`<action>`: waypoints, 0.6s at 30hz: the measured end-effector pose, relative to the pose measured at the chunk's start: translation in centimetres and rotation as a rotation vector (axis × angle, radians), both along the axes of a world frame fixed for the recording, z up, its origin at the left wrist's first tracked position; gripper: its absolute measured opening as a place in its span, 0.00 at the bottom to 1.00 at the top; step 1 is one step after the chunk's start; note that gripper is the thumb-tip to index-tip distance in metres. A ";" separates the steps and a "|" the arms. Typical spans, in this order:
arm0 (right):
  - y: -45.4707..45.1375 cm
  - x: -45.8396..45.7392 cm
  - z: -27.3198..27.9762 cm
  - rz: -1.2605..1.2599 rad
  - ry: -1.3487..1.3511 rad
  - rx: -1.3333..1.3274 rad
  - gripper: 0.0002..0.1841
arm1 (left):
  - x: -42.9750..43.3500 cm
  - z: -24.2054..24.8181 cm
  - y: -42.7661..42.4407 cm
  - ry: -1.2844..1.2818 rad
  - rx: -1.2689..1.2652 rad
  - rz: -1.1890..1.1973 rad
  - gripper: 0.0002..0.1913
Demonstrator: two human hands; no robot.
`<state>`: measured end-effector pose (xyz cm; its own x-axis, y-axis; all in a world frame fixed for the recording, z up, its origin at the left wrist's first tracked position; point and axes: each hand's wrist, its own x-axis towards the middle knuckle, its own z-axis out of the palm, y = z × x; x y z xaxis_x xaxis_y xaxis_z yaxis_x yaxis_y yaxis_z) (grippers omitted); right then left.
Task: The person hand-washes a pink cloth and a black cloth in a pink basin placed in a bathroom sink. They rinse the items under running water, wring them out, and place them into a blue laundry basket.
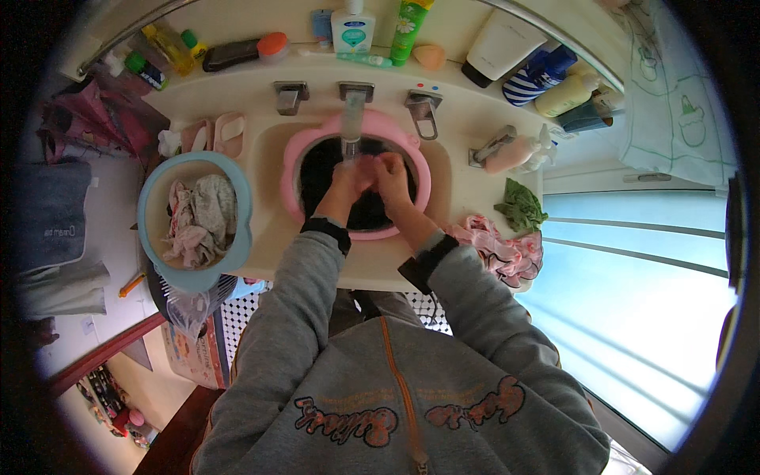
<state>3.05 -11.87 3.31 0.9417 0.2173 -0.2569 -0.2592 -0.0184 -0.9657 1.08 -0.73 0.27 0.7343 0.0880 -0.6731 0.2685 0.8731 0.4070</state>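
A pink plastic basin (290,178) sits in the white sink (267,196) below the faucet spout (353,116). Its inside is filled by something dark (371,217); I cannot tell whether this is dark water or cloth. My left hand (351,181) and my right hand (392,178) meet over the basin, just under the spout's mouth. The fingers are bunched together and partly hide each other. Whether something small and pinkish is between them is too blurred to tell. Both grey sleeves end in dark cuffs above the basin's near rim.
At left stands a blue-rimmed basin (243,249) holding crumpled cloths (205,214). A pink patterned cloth (504,252) and a green cloth (522,205) lie on the right counter. Faucet handles (289,98) flank the spout. Bottles and tubes (409,29) line the back ledge.
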 end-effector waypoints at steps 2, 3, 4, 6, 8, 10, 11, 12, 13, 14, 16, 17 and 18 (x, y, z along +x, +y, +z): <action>1.6 0.4 -0.1 0.184 0.420 0.358 0.12 | -0.3 1.1 0.3 -0.059 -0.019 -0.030 0.14; 2.7 0.5 -0.2 0.119 0.497 0.381 0.13 | -0.3 1.5 0.5 -0.043 -0.029 -0.027 0.13; 3.7 0.7 -0.4 0.060 0.554 0.431 0.14 | -0.3 1.8 0.9 -0.055 -0.081 0.011 0.14; 5.2 1.2 -0.8 0.025 0.661 0.515 0.16 | -0.3 1.9 1.7 -0.110 -0.208 0.082 0.14; 6.0 1.6 -1.3 0.047 0.787 0.563 0.17 | -0.5 1.2 2.7 -0.055 -0.256 0.126 0.15; 6.4 2.0 -2.1 0.094 0.721 0.504 0.09 | -0.6 0.0 3.3 -0.117 -0.308 0.130 0.16; 6.7 2.1 -2.6 0.044 0.748 0.431 0.10 | -0.5 -0.8 3.2 -0.165 -0.331 0.123 0.17; 7.0 2.1 -3.2 -0.012 0.721 0.435 0.10 | -0.4 -1.5 3.2 -0.213 -0.355 0.117 0.17; 7.6 2.1 -3.8 -0.126 0.738 0.402 0.13 | -0.1 -2.2 3.0 -0.196 -0.345 0.126 0.17; 8.2 2.1 -4.5 -0.199 0.707 0.410 0.16 | 0.1 -2.7 2.7 -0.180 -0.334 0.136 0.18; 8.8 1.7 -5.8 -0.152 0.349 -0.063 0.16 | 0.3 -3.6 2.5 -0.169 -0.342 0.141 0.19; 8.9 1.7 -6.1 -0.115 0.229 -0.281 0.16 | 0.4 -3.9 2.5 -0.177 -0.361 0.136 0.20; 9.0 1.7 -6.2 -0.083 0.015 -0.287 0.17 | 0.4 -4.1 2.5 -0.186 -0.379 0.129 0.21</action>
